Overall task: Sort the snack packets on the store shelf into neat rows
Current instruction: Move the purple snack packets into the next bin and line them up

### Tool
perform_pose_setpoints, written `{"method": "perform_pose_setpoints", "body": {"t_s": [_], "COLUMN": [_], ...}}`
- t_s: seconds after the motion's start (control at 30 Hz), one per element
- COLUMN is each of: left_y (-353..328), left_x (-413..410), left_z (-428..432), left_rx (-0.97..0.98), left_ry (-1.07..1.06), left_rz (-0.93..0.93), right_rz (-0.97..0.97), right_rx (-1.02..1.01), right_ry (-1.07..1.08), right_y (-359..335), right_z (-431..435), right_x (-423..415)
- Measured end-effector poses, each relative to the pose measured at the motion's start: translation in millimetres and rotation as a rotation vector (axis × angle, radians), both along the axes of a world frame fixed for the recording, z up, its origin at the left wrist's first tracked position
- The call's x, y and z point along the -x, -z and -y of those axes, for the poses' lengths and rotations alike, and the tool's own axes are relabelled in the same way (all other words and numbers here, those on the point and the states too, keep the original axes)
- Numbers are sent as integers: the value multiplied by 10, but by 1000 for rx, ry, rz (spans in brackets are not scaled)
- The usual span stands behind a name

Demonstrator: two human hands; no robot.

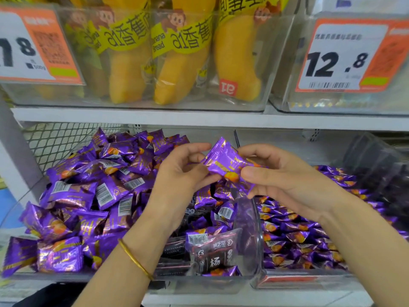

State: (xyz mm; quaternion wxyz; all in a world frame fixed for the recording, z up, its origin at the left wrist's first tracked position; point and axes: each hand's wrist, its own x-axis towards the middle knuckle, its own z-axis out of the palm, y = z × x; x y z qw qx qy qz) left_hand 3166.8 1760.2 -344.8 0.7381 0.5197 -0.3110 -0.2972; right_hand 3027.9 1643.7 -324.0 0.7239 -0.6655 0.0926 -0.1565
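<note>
The white metal lower shelf (261,299) carries two clear plastic bins side by side, the left bin (199,287) and the right bin (309,282), both holding purple foil snack packets (66,191).

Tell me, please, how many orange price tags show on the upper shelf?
2. One price tag is on the banana bread bin at upper left, partly cut off; the other is on the bin at upper right. More may lie outside view.
</note>
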Motion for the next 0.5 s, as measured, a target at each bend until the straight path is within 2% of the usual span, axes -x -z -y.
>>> {"method": "perform_pose_setpoints", "body": {"t_s": [0.1, 0.23, 0.3, 0.4, 0.5], "left_y": [24, 90, 135, 189, 226], "left_x": [75, 92, 107, 135, 127], "left_z": [88, 193, 230, 270, 285], "left_rx": [-9, -235, -296, -319, -321], "left_ry": [60, 56, 94, 126, 115], "left_rz": [17, 404, 521, 605, 603], "right_rz": [-28, -153, -263, -424, -476], "right_rx": [102, 336, 382, 441, 520], "right_ry": [125, 345, 407, 384, 264], "right_y": [-110, -178, -62, 159, 256], "right_z": [112, 507, 762, 1046, 1201], "right_x": [173, 531, 571, 411, 121]}}
